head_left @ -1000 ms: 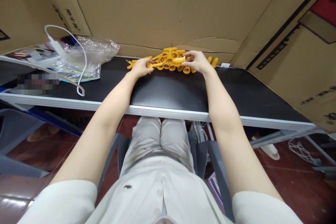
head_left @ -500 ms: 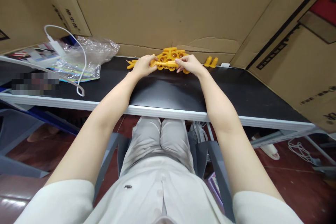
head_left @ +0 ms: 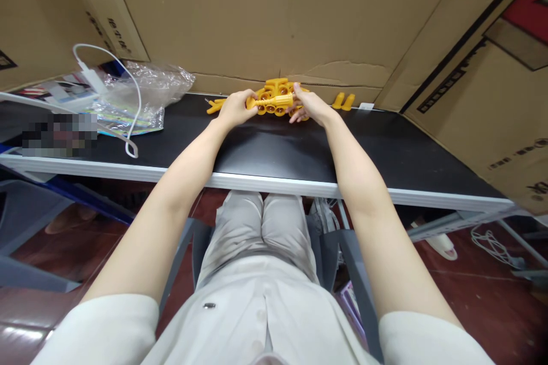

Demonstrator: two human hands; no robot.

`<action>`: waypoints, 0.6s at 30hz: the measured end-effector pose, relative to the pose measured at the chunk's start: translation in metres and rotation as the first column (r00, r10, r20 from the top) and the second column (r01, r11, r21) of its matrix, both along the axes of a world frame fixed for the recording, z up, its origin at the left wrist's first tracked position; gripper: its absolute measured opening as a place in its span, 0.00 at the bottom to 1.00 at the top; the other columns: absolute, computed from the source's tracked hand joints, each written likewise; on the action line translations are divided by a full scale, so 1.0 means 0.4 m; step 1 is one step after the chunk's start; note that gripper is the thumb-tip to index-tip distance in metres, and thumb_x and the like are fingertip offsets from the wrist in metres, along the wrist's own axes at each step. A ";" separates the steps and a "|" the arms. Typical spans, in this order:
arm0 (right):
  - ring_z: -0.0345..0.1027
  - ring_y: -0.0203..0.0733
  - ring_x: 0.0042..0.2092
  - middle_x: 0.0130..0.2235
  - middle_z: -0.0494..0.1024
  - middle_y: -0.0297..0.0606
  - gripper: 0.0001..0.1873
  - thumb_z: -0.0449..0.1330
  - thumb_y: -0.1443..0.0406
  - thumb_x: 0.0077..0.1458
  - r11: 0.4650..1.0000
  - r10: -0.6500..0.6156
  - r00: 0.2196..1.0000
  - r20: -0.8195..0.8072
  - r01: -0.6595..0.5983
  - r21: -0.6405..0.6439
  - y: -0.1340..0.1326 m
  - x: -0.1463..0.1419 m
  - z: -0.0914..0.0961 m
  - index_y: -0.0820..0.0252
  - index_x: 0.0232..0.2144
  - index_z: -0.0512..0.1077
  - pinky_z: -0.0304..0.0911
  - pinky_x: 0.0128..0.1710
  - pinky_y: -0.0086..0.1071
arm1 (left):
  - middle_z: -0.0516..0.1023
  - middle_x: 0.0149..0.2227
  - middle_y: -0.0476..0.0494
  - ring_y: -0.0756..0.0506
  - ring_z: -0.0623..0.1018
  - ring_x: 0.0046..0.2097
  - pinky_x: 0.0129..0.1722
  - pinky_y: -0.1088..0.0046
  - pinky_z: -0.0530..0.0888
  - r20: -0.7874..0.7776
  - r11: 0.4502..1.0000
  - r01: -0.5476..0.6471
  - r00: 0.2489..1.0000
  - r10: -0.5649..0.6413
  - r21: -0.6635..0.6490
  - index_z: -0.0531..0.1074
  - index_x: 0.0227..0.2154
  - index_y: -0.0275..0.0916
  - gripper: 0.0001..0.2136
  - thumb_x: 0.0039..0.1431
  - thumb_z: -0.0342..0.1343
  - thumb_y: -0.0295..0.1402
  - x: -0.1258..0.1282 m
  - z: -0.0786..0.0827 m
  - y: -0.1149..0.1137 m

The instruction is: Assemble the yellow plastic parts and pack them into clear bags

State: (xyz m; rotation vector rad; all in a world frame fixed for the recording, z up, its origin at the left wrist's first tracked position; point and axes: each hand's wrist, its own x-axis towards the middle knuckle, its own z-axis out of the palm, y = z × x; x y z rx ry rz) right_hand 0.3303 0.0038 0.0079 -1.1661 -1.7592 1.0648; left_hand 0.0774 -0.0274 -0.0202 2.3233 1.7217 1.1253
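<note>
My left hand (head_left: 234, 108) is closed round the left end of a yellow piece (head_left: 280, 101), shaped like a screwdriver with a thin shaft and a thick ribbed handle. It is held level, its handle pointing right. My right hand (head_left: 311, 105) is beside the handle end, thumb and fingers apart; whether a fingertip touches it I cannot tell. Right behind the piece lies a cluster of yellow cup-like parts with round openings (head_left: 270, 109). A yellow T-shaped part (head_left: 277, 82) sits at the back of this cluster. Left of my left hand lie yellow prongs (head_left: 215, 106) with a small metal spiral.
Two small yellow cone-shaped parts (head_left: 343, 101) stand at the right by the cardboard wall (head_left: 240, 17). A clear plastic bag (head_left: 162, 82) and a white cable (head_left: 137, 91) lie at the left of the black tabletop (head_left: 274, 151). A metal rim (head_left: 274, 183) edges its front.
My right hand's fingers have come off the yellow handle and spread apart. The handle end has risen slightly and shifted a little right. My left hand keeps its hold.
</note>
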 end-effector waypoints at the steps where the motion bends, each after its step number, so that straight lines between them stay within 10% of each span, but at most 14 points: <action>1: 0.77 0.39 0.26 0.27 0.80 0.32 0.28 0.72 0.39 0.57 1.000 0.023 1.000 -0.016 -0.022 0.019 -0.011 0.004 0.008 0.54 0.39 0.75 0.68 0.24 0.29 | 0.83 0.44 0.41 0.37 0.78 0.50 0.54 0.63 0.72 -0.002 1.000 -0.005 1.000 0.005 -0.005 0.79 0.46 0.41 0.12 0.60 0.60 0.32 -0.002 -0.001 0.001; 6: 0.74 0.39 0.24 0.24 0.80 0.35 0.30 0.77 0.40 0.51 0.995 0.092 0.996 0.003 -0.092 0.037 -0.022 0.012 0.012 0.56 0.32 0.73 0.69 0.24 0.30 | 0.83 0.45 0.40 0.36 0.78 0.52 0.55 0.62 0.73 -0.058 0.999 0.016 0.998 -0.014 0.044 0.79 0.48 0.42 0.14 0.60 0.60 0.33 -0.008 -0.005 0.009; 14: 0.48 0.34 0.15 0.11 0.57 0.31 0.46 0.42 0.22 0.59 0.998 -0.007 0.998 0.069 0.011 -0.061 0.017 -0.006 -0.024 0.52 0.19 0.67 0.51 0.14 0.31 | 0.81 0.44 0.40 0.37 0.79 0.52 0.55 0.62 0.72 -0.053 0.991 0.038 0.998 -0.032 0.127 0.78 0.51 0.41 0.16 0.60 0.58 0.32 -0.002 -0.002 0.012; 18: 0.60 0.36 0.16 0.17 0.70 0.35 0.47 0.44 0.20 0.56 0.986 0.045 0.996 0.083 -0.032 -0.162 -0.006 -0.001 0.000 0.54 0.28 0.72 0.55 0.15 0.31 | 0.81 0.43 0.40 0.37 0.79 0.51 0.55 0.62 0.72 -0.025 0.994 0.036 0.999 -0.033 0.103 0.78 0.50 0.40 0.15 0.61 0.58 0.32 0.002 0.001 0.008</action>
